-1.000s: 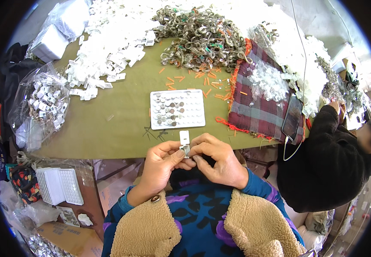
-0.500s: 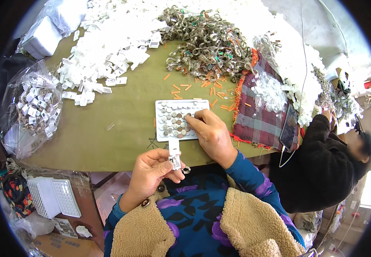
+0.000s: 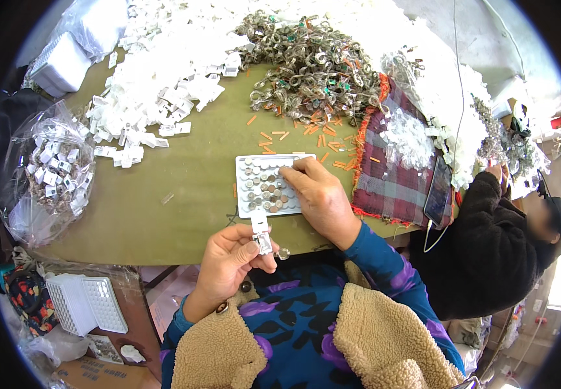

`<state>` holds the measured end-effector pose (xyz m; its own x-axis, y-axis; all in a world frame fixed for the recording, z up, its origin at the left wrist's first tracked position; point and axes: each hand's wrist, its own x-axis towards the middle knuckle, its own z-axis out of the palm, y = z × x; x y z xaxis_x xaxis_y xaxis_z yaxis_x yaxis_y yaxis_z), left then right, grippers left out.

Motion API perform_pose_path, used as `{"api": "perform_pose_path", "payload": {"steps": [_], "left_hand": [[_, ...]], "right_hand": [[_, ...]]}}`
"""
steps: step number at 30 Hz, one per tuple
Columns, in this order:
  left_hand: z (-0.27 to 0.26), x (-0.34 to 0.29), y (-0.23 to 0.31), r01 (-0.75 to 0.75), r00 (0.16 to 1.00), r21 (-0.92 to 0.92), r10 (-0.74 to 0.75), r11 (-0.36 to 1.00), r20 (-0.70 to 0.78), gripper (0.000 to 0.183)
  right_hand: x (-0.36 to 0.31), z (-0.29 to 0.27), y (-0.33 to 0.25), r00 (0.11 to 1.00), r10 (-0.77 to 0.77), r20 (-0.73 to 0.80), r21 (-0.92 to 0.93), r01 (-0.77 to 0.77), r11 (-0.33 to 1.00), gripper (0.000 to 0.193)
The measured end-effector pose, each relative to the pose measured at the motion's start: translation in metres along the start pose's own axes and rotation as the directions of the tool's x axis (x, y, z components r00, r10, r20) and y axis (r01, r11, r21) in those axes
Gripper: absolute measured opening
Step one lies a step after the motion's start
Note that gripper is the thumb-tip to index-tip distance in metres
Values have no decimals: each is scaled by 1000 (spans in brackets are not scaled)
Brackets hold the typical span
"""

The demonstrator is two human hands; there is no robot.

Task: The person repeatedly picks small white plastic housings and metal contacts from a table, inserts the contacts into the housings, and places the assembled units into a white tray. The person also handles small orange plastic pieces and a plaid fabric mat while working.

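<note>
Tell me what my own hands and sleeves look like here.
The left hand and right hand are bare, without gloves. The left sleeve and right sleeve are deep blue; the right one is patched with purple.

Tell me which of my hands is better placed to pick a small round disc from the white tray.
Your right hand, I'd say: its fingertips are at the white tray, beside the small round discs. Your left hand is occupied, pinching a white plastic case near the tray's closer edge.
</note>
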<state>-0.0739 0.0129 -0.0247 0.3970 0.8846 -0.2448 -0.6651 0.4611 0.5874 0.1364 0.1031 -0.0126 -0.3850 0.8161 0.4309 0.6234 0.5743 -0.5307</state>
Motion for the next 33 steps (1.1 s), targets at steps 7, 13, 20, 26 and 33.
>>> {"api": "perform_pose_path", "payload": {"steps": [7,13,20,26,33], "left_hand": [[8,1,-4,-92,995,-52,91,994,-29,23],[23,-2,-21,-80,996,-20,79,997,-52,27],[42,-11,-34,-76,997,1,76,997,-9,25],[48,-16,-38,-57,998,-59,58,997,12,26],[48,-18,-37,-75,986,26,78,997,-147,21]], "right_hand": [[-2,-8,-11,995,89,36,15,-89,996,13],[-44,-31,-55,996,83,29,367,-88,926,20],[-67,-44,-70,999,25,-30,452,-8,892,27],[-70,-53,-72,989,38,-146,381,21,925,30],[-66,-23,-53,930,-285,-232,226,337,914,35]]}}
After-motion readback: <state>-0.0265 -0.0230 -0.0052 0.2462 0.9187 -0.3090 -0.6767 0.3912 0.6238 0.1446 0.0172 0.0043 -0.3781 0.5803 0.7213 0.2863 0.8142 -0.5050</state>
